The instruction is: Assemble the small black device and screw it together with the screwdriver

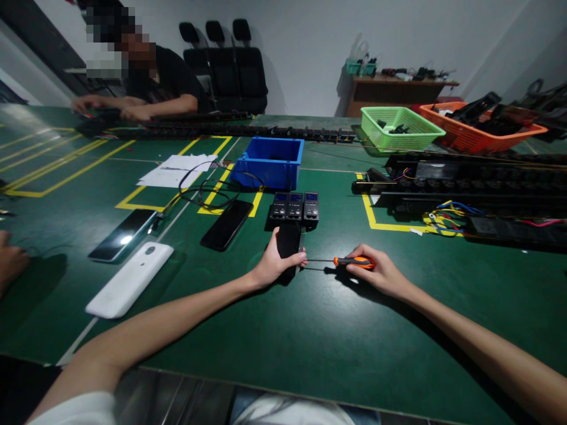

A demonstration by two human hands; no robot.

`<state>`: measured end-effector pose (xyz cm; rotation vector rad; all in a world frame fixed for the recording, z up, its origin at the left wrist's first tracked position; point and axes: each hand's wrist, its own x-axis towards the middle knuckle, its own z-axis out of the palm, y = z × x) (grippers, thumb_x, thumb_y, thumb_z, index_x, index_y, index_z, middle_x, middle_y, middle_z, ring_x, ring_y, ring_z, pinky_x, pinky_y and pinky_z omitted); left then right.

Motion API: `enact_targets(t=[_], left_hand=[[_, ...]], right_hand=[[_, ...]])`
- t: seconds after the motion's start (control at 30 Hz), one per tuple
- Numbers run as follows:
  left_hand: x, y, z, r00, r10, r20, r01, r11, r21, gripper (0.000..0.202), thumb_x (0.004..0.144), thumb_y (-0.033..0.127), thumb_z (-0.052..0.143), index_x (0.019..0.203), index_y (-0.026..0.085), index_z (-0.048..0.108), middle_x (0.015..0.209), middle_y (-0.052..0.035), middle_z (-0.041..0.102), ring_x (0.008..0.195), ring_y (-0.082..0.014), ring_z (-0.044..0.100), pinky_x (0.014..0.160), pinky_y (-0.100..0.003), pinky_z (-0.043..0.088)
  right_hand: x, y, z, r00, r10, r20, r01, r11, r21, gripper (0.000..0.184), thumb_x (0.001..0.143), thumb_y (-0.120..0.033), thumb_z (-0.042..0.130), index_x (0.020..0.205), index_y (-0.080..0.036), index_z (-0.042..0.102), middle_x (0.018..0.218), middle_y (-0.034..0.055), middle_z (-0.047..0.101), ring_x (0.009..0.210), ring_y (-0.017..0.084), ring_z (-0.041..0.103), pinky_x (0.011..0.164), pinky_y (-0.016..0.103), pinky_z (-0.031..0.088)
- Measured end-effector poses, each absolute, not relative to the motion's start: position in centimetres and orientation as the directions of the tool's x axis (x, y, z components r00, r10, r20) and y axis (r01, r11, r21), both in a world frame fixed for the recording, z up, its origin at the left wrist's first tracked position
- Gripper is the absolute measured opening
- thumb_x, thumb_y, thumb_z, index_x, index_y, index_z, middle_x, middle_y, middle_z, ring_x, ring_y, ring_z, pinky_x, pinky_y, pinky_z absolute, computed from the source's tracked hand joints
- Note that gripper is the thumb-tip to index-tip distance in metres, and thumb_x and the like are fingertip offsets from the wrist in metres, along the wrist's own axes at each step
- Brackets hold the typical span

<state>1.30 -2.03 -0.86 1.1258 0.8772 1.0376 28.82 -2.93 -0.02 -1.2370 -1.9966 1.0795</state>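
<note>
My left hand [275, 261] is wrapped round a black box-shaped device [289, 241], with the thumb across its near right side. In my right hand [376, 270] is a screwdriver [354, 261] with an orange and black handle. Its thin shaft points left and its tip is at the device's right edge, by my left thumb; whether it sits in a screw is too small to tell. Just beyond the held device stand three small black modules [295, 206] with dark blue screens, side by side on the green table [319, 348].
Left of my hands lie a black phone [227, 225], a glass-faced phone [125, 234] and a white power bank [130, 279]. Beyond are a blue bin [269, 162], papers [175, 169], green [401, 127] and orange baskets [478, 133], and wired black rails [465, 189]. A co-worker [155, 88] sits across; another hand [11, 260] shows left.
</note>
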Motion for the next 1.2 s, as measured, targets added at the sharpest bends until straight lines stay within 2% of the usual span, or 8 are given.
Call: enact_targets(t=[0.1,0.27,0.67,0.77,0.93,1.2], left_hand=[[1.36,-2.04,-0.85,0.287,0.957,-0.047,-0.199,0.107,0.974,0.057,0.072,0.026,0.076,0.108,0.020,0.032,0.090,-0.0017,0.062,0.067,-0.0152,0.069,0.069,-0.035,0.058],[1.34,-2.04,-0.86,0.294,0.955,-0.036,-0.196,0.097,0.976,0.056,0.073,0.026,0.075,0.108,0.020,0.031,0.090,-0.0016,0.062,0.067,-0.0149,0.069,0.068,-0.033,0.058],[1.26,-2.06,-0.93,0.295,0.955,-0.033,-0.203,0.097,0.974,0.057,0.073,0.027,0.075,0.109,0.021,0.032,0.090,-0.0026,0.062,0.067,-0.0149,0.069,0.069,-0.034,0.058],[1.21,-2.01,-1.08,0.296,0.955,-0.031,-0.206,0.096,0.974,0.058,0.072,0.026,0.076,0.109,0.021,0.032,0.091,-0.0024,0.062,0.068,-0.0147,0.069,0.069,-0.034,0.058],[1.19,-1.97,-1.18,0.303,0.952,-0.037,-0.209,0.104,0.972,0.058,0.072,0.026,0.076,0.110,0.021,0.032,0.091,-0.0020,0.062,0.068,-0.0145,0.069,0.070,-0.035,0.058],[1.21,-2.01,-1.16,0.299,0.954,-0.035,-0.204,0.100,0.974,0.060,0.071,0.025,0.076,0.111,0.021,0.032,0.091,-0.0021,0.062,0.068,-0.0149,0.069,0.071,-0.035,0.058]], right_hand=[[28.87,-2.94,-0.02,-0.422,0.905,0.043,0.471,0.259,-0.843,0.024,0.085,-0.040,0.061,0.091,-0.017,0.059,0.082,0.0055,0.066,0.069,0.016,0.058,0.062,0.028,0.044],[28.89,-3.02,-0.05,-0.432,0.902,-0.025,0.426,0.179,-0.887,0.028,0.087,-0.044,0.058,0.090,-0.016,0.059,0.064,-0.0009,0.057,0.053,0.011,0.050,0.051,0.023,0.038],[28.75,-2.90,-0.27,-0.445,0.894,-0.043,0.411,0.162,-0.897,0.028,0.089,-0.044,0.055,0.085,-0.016,0.057,0.059,-0.0017,0.054,0.051,0.010,0.049,0.049,0.022,0.038],[28.70,-2.84,-0.25,-0.451,0.892,-0.031,0.428,0.186,-0.885,0.026,0.088,-0.042,0.056,0.089,-0.017,0.058,0.064,-0.0002,0.058,0.054,0.012,0.053,0.052,0.023,0.041],[28.54,-2.84,-0.21,-0.450,0.892,0.044,0.457,0.272,-0.847,0.025,0.081,-0.036,0.066,0.096,-0.018,0.057,0.092,0.0067,0.066,0.078,0.018,0.063,0.070,0.031,0.050],[28.53,-2.86,-0.07,-0.451,0.892,0.036,0.460,0.267,-0.847,0.024,0.084,-0.039,0.064,0.090,-0.016,0.060,0.087,0.0085,0.069,0.075,0.019,0.063,0.067,0.032,0.049]])
